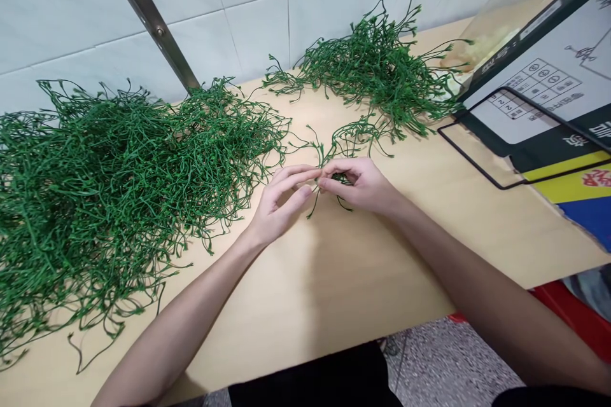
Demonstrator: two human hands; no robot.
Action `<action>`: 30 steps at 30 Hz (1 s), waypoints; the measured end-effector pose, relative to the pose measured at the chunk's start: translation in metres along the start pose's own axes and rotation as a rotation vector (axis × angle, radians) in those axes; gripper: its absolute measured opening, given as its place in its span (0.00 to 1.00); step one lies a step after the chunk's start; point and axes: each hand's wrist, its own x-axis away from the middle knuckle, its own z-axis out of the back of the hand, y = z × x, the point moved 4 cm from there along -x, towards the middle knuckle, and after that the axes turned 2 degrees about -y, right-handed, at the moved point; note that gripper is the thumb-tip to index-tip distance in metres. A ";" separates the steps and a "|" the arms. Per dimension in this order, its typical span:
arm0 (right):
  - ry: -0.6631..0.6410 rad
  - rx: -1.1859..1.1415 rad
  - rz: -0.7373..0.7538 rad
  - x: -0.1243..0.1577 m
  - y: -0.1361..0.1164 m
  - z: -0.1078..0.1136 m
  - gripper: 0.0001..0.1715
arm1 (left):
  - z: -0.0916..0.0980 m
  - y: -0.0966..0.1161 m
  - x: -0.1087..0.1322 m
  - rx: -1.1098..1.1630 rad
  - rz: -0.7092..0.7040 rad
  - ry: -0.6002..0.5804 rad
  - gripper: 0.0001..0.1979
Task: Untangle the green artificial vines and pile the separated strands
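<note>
My left hand and my right hand meet fingertip to fingertip over the middle of the wooden table. Both pinch a small bunch of thin green plastic stems that fans out behind the fingers, with a few ends hanging below them. A large heap of the same green stems lies to the left of my left hand. A smaller heap of green stems lies at the back, behind my right hand.
A white tiled wall with a slanted metal bar stands behind the table. At the right are a black wire stand with a printed sheet, a clear plastic bag and a yellow and blue box.
</note>
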 end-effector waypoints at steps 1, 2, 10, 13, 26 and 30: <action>0.003 0.005 0.000 0.000 0.000 0.000 0.09 | 0.000 -0.002 0.000 -0.005 0.013 0.005 0.13; 0.003 0.009 -0.002 0.000 0.001 0.000 0.09 | -0.001 -0.003 -0.001 -0.014 0.025 0.011 0.14; -0.060 0.006 0.030 0.002 -0.006 -0.001 0.07 | -0.007 -0.008 0.002 -0.234 -0.003 0.100 0.12; -0.054 -0.006 0.037 0.001 -0.007 -0.001 0.07 | -0.005 -0.007 0.004 -0.388 0.009 0.185 0.08; -0.014 0.044 0.018 0.000 -0.008 0.000 0.08 | -0.003 0.005 0.006 -0.437 -0.186 0.195 0.06; -0.028 0.048 0.036 0.000 -0.006 -0.001 0.08 | -0.004 0.005 0.003 -0.231 -0.175 0.069 0.11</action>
